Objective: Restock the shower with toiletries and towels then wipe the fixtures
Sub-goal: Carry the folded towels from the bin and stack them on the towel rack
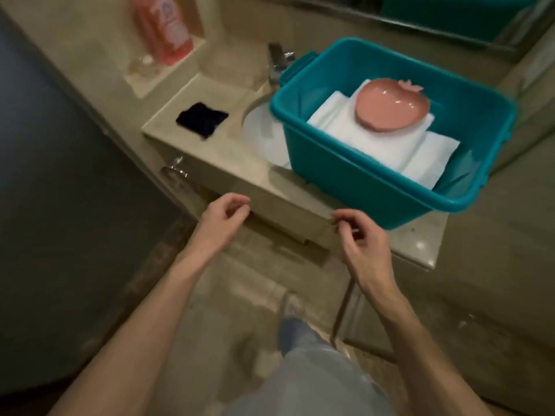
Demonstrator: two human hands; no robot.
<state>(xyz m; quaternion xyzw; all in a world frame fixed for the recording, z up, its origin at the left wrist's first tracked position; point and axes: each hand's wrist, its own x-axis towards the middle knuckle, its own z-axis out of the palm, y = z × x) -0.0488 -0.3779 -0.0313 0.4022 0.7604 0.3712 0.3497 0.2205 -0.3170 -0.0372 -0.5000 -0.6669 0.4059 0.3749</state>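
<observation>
Two bare hands hang in the air in the head view, below the near corner of a teal rectangular plastic tub (345, 187) that stands on a beige stone vanity counter (210, 157) and partly covers a white oval sink basin (259, 136). The left hand (223, 219) is down and to the left of the tub, its fingers loosely curled with the thumb close to the forefinger, and it holds nothing. The right hand (365, 244) is just under the tub's near corner, fingers also loosely bent and slightly apart, gripping nothing; whether a fingertip touches the counter's edge cannot be told. Inside the tub lies a stack of folded white towels (375, 142), and on top of them rests a glossy pink fruit-shaped ceramic dish (392, 105). Left of the tub, beyond the basin, a small dark navy cloth (201, 119) lies flat on the counter. A chrome tap (277, 63) rises just behind the tub's far left corner. Farther up and left of the tub, a blurred pink plastic bottle (163, 28) stands in a recessed wall niche. Well below the tub, a leg in light blue jeans (312, 370) shows between the forearms.
</observation>
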